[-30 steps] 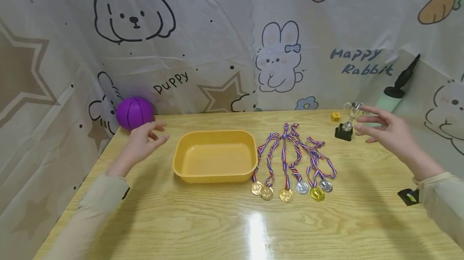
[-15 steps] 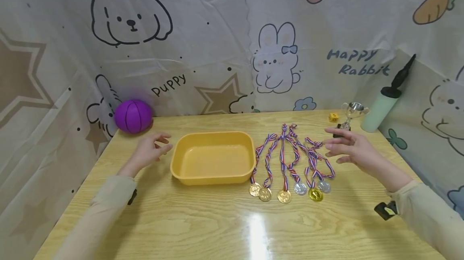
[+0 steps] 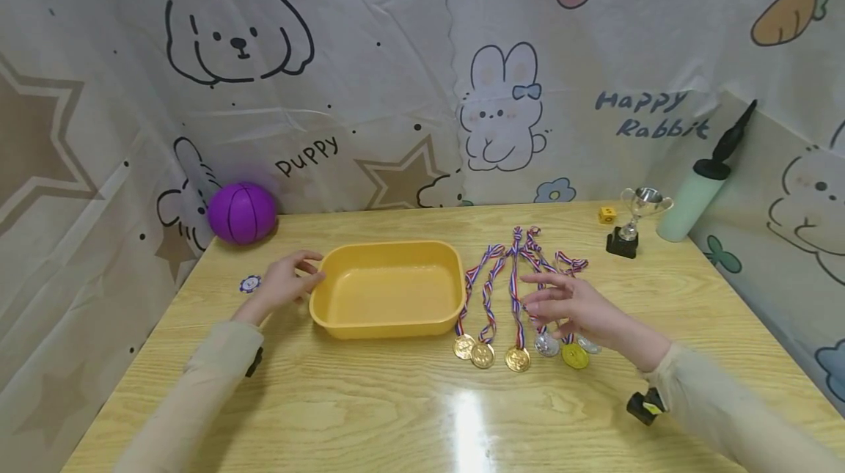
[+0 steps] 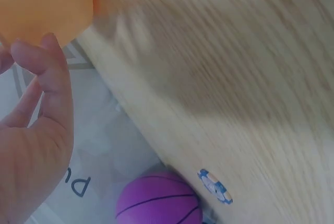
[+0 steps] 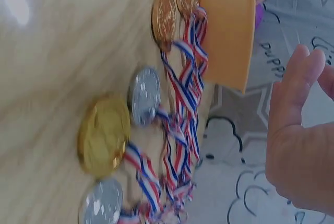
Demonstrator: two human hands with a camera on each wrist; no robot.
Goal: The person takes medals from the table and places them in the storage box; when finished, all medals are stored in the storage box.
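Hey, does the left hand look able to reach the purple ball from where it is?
Probably yes. The left hand is at the left edge of the yellow tray; the purple ball sits farther back, with nothing tall between them. Only a small flat disc lies nearby.

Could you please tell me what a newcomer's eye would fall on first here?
Probably the yellow tray on the table, the left hand at its left end. Six ribboned medals lie to its right, the right hand above them. A purple ball sits at the far left corner.
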